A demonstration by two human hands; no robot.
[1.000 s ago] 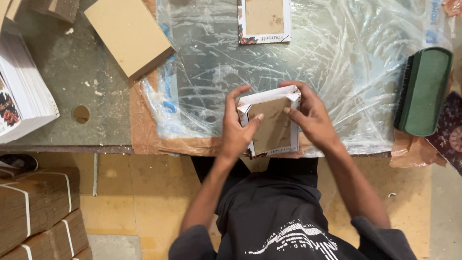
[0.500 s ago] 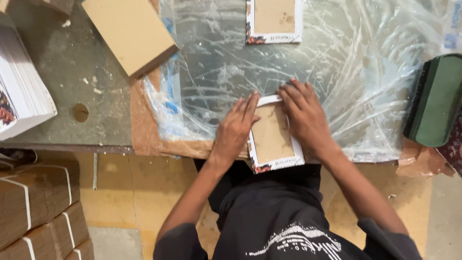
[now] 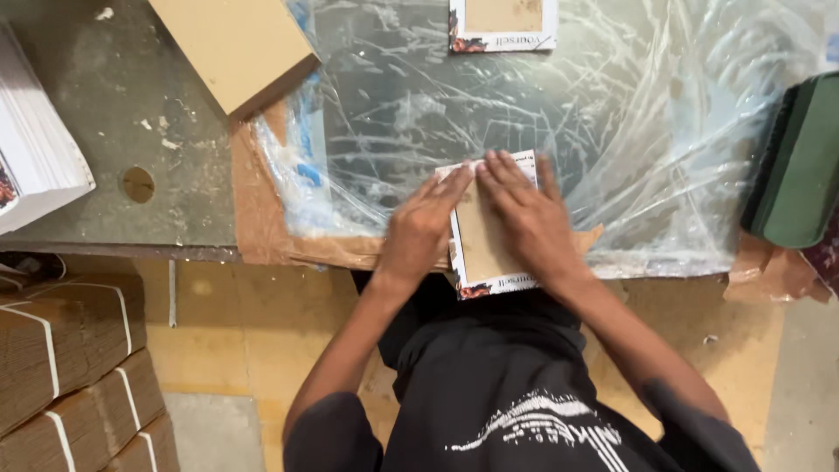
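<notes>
head view: both hands lie flat on a brown cardboard panel (image 3: 483,240) with a white printed border, which lies at the near edge of the tabletop (image 3: 131,131) on a crinkled clear plastic sheet (image 3: 612,114). left hand (image 3: 422,229) open, palm down, covering the panel's left edge, fingertips at its top left corner. right hand (image 3: 524,218) open, fingers spread over the panel's upper right part. neither grip closes on anything; both press flat. a second bordered panel (image 3: 502,22) lies farther back. dark green brush (image 3: 800,162) at right; tan board (image 3: 232,48) upper left.
</notes>
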